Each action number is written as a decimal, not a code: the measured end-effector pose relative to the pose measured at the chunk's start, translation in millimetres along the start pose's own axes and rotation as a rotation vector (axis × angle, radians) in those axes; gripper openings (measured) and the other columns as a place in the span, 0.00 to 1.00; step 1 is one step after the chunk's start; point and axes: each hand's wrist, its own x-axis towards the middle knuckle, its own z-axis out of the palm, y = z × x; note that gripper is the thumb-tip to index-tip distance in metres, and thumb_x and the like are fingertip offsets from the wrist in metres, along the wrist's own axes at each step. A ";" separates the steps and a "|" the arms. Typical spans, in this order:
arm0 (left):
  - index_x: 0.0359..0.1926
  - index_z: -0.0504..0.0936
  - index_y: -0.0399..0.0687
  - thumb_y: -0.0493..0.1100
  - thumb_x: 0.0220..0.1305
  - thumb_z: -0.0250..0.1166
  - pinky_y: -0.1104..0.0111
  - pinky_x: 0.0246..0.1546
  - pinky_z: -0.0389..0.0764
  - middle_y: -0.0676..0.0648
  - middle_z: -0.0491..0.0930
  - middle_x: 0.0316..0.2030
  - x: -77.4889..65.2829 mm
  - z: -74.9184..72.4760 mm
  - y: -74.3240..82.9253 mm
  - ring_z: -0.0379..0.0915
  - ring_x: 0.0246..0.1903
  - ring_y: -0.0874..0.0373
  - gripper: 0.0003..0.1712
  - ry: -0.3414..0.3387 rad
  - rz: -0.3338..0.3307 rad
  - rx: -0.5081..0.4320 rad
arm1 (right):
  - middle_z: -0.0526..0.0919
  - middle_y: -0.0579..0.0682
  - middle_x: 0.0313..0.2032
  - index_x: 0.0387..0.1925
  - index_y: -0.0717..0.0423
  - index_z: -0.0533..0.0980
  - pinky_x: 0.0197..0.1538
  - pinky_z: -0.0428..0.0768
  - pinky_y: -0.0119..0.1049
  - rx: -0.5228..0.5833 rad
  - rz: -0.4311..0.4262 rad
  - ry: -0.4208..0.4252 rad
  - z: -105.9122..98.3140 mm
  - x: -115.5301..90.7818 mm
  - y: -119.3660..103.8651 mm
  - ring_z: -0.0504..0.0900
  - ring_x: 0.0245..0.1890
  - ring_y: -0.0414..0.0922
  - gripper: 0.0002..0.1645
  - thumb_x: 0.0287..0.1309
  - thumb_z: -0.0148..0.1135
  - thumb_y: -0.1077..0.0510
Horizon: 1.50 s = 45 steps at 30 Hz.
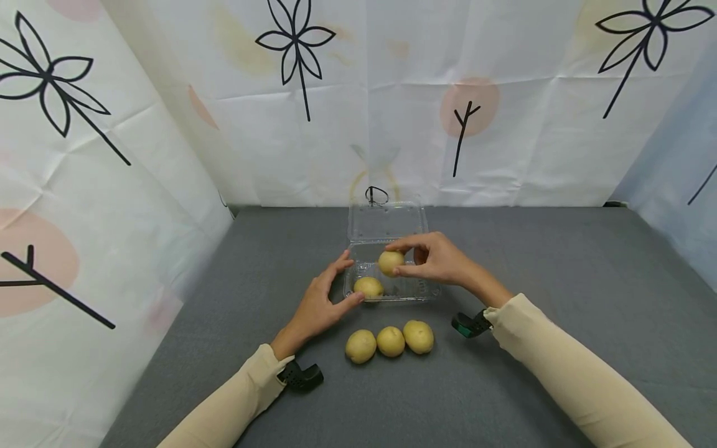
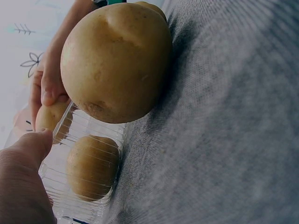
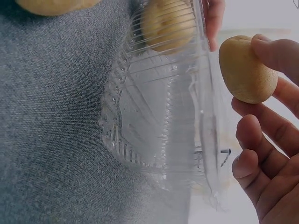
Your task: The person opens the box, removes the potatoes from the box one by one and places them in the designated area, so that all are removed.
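A clear plastic clamshell box (image 1: pixel 411 292) stands on the table with its lid (image 1: pixel 386 222) raised at the back. My right hand (image 1: pixel 439 258) pinches a potato (image 1: pixel 390 264) between thumb and fingers, above the box's tray. In the right wrist view this potato (image 3: pixel 243 70) hangs beside the rim, with the other fingers loosely bent. Another potato (image 1: pixel 368 287) lies inside at the left. With fingers spread, my left hand (image 1: pixel 319 305) rests at the box's left side, its thumb along the front rim. The left wrist view shows that thumb (image 2: pixel 30 149) against the rim.
In front of the box, three potatoes sit in a row: left (image 1: pixel 361 346), middle (image 1: pixel 390 341) and right (image 1: pixel 418 336). They lie between my forearms on the grey tabletop (image 1: pixel 532 379). A patterned white cloth (image 1: pixel 392 143) hangs behind the table and along its sides.
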 end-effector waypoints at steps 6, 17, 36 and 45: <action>0.73 0.68 0.46 0.53 0.67 0.69 0.43 0.75 0.60 0.51 0.56 0.80 -0.4 -0.3 1.1 0.53 0.78 0.50 0.39 0.000 -0.004 -0.002 | 0.89 0.53 0.46 0.57 0.53 0.83 0.23 0.73 0.31 0.001 -0.022 0.008 -1.3 -6.3 -3.7 0.72 0.19 0.38 0.25 0.57 0.76 0.56; 0.73 0.67 0.47 0.54 0.67 0.69 0.44 0.75 0.60 0.51 0.55 0.80 0.2 -0.1 1.0 0.53 0.78 0.51 0.39 -0.008 -0.005 -0.002 | 0.89 0.47 0.46 0.57 0.50 0.83 0.21 0.73 0.31 0.040 -0.096 0.001 3.6 -18.6 -14.8 0.72 0.18 0.36 0.24 0.58 0.76 0.57; 0.73 0.68 0.45 0.52 0.67 0.69 0.44 0.75 0.60 0.50 0.56 0.80 -0.2 -1.0 2.7 0.54 0.78 0.51 0.39 0.000 -0.010 -0.008 | 0.88 0.46 0.38 0.55 0.53 0.84 0.19 0.72 0.30 0.099 -0.244 -0.037 25.3 -41.3 -28.7 0.69 0.17 0.32 0.22 0.58 0.75 0.59; 0.72 0.68 0.44 0.52 0.66 0.70 0.44 0.75 0.61 0.48 0.57 0.79 0.1 -0.8 3.8 0.55 0.78 0.49 0.39 0.008 0.002 -0.009 | 0.87 0.44 0.36 0.55 0.52 0.84 0.19 0.72 0.29 0.119 -0.263 -0.037 31.6 -50.7 -29.2 0.69 0.17 0.30 0.23 0.58 0.75 0.58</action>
